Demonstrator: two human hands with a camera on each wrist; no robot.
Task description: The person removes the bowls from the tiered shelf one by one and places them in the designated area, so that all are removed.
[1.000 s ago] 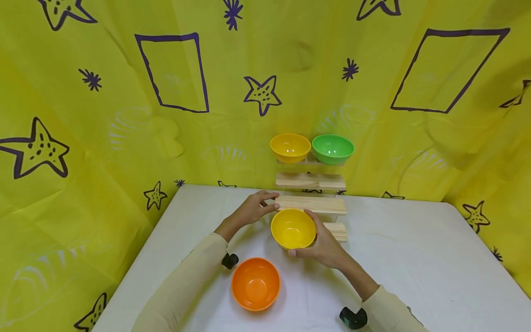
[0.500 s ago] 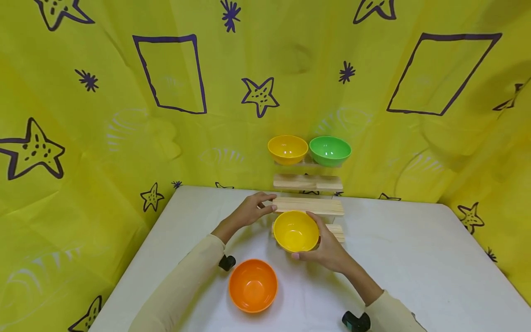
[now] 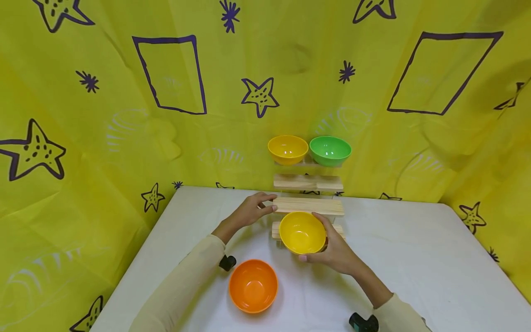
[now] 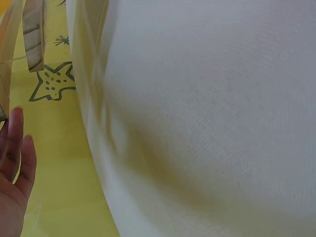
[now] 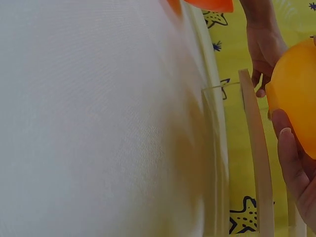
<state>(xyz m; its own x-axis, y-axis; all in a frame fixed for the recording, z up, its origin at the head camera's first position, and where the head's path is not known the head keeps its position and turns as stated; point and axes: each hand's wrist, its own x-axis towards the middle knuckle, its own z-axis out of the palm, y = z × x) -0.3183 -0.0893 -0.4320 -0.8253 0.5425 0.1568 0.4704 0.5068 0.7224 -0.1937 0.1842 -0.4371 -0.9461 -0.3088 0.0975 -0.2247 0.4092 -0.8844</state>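
Note:
My right hand (image 3: 338,251) grips a yellow bowl (image 3: 302,233) by its right side, in front of the lowest wooden slat. Its fingers curve round the bowl's outside in the right wrist view, where the bowl (image 5: 298,94) is partly cut off. At the left end of a stepped wooden rack (image 3: 309,206), the fingertips and thumb of my left hand (image 3: 249,210) pinch the second-lowest slat. On the top slat sit an orange-yellow bowl (image 3: 288,150) and a green bowl (image 3: 330,151), side by side.
An orange bowl (image 3: 253,286) stands on the white table (image 3: 415,267), nearer me than the rack. Behind the table hangs a yellow curtain (image 3: 232,133) printed with stars. A black wrist camera (image 3: 363,322) sits by the right sleeve.
The yellow bowl has moved a little to the right in my right hand, uncovering the left end of the lowest slat. My left hand stays on the rack.

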